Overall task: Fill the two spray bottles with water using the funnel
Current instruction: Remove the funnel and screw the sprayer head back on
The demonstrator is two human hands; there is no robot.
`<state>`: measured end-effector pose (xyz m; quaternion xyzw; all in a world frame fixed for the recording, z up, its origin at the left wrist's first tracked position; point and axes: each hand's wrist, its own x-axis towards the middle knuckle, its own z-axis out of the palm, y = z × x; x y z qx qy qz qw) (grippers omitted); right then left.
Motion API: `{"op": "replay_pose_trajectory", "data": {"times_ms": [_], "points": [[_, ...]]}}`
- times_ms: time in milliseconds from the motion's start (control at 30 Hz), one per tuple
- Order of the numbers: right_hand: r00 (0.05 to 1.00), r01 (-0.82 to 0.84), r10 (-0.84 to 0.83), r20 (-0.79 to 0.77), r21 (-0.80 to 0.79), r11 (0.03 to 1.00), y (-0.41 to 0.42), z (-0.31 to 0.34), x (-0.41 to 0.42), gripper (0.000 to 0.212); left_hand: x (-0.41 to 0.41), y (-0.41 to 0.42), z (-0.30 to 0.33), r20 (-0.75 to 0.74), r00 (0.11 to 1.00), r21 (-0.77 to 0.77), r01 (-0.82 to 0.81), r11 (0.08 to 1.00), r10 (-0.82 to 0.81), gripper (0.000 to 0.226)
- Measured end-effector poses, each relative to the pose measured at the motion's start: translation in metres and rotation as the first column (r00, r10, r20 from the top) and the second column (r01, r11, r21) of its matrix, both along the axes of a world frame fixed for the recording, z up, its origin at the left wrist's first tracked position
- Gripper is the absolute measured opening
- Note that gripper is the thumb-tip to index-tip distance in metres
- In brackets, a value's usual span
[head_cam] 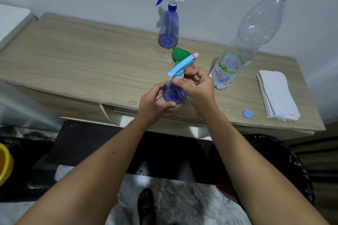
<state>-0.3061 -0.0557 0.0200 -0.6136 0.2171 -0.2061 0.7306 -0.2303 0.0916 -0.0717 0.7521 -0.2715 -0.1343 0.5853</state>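
left hand (152, 101) grips round translucent spray bottle (173, 93) | right hand (198, 86) pinches its plastic collar

Two spray bottles (167, 29) (174, 92); one green funnel (180, 55); one water bottle (247, 36); one loose blue cap (247, 114); one napkin stack (277, 95).

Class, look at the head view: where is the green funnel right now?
The green funnel lies on the wooden table, near the middle, between the tall spray bottle behind it and the small spray bottle the hands hold; the water bottle stands to its right.
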Motion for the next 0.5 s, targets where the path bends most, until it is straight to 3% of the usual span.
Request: {"op": "replay_pose_trajectory", "data": {"times_ms": [333,500], "points": [[0.989,0.147,-0.147,0.007,-0.012,0.989,0.015,-0.002,-0.004,0.044,-0.007,-0.003,0.002,0.043,0.996,0.037,-0.076,0.996,0.074,0.089],[0.973,0.226,-0.213,0.084,-0.214,0.95,0.025,0.002,-0.003,0.066,-0.011,-0.005,0.003,0.044,0.995,0.017,-0.091,0.996,0.09,0.085]]}}
